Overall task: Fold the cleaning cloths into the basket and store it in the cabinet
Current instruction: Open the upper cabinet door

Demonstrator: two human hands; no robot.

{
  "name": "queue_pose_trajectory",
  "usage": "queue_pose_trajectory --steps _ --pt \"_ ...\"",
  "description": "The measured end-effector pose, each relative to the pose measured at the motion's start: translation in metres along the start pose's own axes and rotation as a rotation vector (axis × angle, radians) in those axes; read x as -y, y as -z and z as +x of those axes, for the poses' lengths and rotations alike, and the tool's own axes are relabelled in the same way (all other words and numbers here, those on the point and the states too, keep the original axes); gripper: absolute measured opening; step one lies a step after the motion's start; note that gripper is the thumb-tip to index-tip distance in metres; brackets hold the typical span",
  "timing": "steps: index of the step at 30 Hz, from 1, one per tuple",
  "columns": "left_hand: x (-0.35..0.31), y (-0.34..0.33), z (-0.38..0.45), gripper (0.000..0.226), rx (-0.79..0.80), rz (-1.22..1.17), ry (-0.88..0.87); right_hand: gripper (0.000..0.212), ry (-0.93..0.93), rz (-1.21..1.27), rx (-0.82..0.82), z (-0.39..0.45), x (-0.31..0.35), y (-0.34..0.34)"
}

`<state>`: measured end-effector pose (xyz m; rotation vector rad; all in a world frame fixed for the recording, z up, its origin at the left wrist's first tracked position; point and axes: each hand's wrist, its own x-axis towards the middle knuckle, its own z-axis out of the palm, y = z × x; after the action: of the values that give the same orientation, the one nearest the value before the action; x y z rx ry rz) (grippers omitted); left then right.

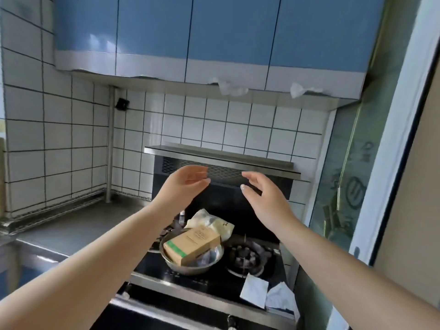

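Cloths (pixel 254 291) on stove front, well below 2 raised, empty hands.

We stand in a home kitchen: gas stove (pixel 245 256), white wall tiles (pixel 59 139), blue wall cabinets (pixel 214 32) overhead

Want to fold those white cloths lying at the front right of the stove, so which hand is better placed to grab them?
Probably the right hand: both hands are raised and empty, but the white cloths lie below its side.
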<state>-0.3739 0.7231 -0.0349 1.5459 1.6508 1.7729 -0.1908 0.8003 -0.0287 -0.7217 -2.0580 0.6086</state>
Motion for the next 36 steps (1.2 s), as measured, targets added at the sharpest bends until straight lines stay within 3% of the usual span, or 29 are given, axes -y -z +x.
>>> queue_pose_trajectory --steps 9,16,22,27,32,36 --pt "0.001 -0.013 0.137 0.024 -0.035 0.059 -0.154 0.035 0.139 -0.162 -0.058 0.123 -0.029 0.026" --pt "0.004 -0.012 0.294 0.024 -0.070 0.188 -0.331 0.037 0.215 -0.217 -0.167 0.271 -0.044 0.030" --pt "0.001 -0.019 0.412 0.032 -0.079 0.385 -0.486 0.040 0.260 -0.316 -0.245 0.378 -0.058 0.039" --pt "0.004 -0.031 0.482 0.036 -0.192 0.594 -0.614 0.051 0.280 -0.435 -0.239 0.443 -0.074 0.034" --pt "0.012 -0.046 0.528 0.050 -0.311 0.925 -0.767 0.055 0.408 -0.676 -0.261 0.495 -0.089 0.027" --pt "0.018 -0.059 0.557 0.060 -0.371 1.131 -0.783 0.059 0.509 -0.982 -0.280 0.528 -0.099 0.019"
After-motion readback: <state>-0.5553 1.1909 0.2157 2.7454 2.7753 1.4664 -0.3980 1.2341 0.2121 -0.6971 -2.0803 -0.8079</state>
